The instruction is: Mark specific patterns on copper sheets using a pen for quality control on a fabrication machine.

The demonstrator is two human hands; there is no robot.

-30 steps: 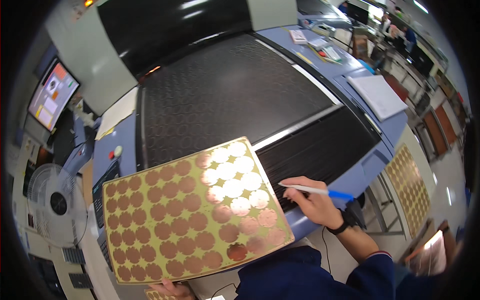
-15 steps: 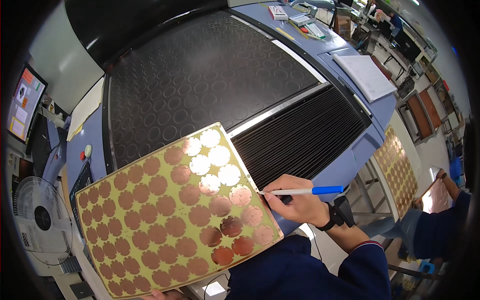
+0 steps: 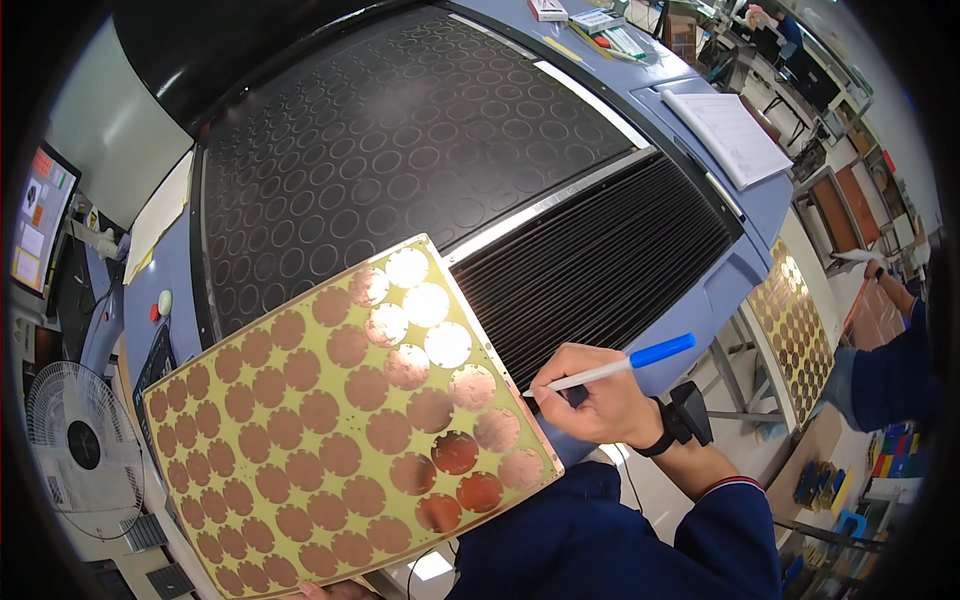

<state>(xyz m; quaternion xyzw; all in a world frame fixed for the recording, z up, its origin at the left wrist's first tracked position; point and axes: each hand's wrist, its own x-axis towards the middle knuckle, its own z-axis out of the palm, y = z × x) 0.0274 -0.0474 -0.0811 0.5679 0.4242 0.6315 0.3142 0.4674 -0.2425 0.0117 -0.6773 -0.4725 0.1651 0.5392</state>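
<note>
A thin yellow-green circuit board panel [image 3: 335, 412] with rows of round copper discs lies tilted across the front of a machine bed. My left hand [image 3: 335, 592] grips its near edge at the bottom of the view; only a few fingers show, the rest hidden. Between the fingers of my right hand [image 3: 592, 400] is a white marker pen with a blue cap [image 3: 615, 367] on its back end. The pen's tip is at the panel's right edge, and I cannot tell if it touches. A black band circles my right wrist.
The machine bed [image 3: 400, 150] has a black mat with circle marks and a ribbed black section. A notebook [image 3: 728, 138] rests on its blue right rim. A fan [image 3: 85, 445] and a monitor [image 3: 42, 215] stand left. Another panel [image 3: 792, 335] and a co-worker are right.
The panel has shifted slightly left in view. My right hand has tilted the pen more steeply, its capped end higher. At right, the co-worker's arm and sheet have moved.
</note>
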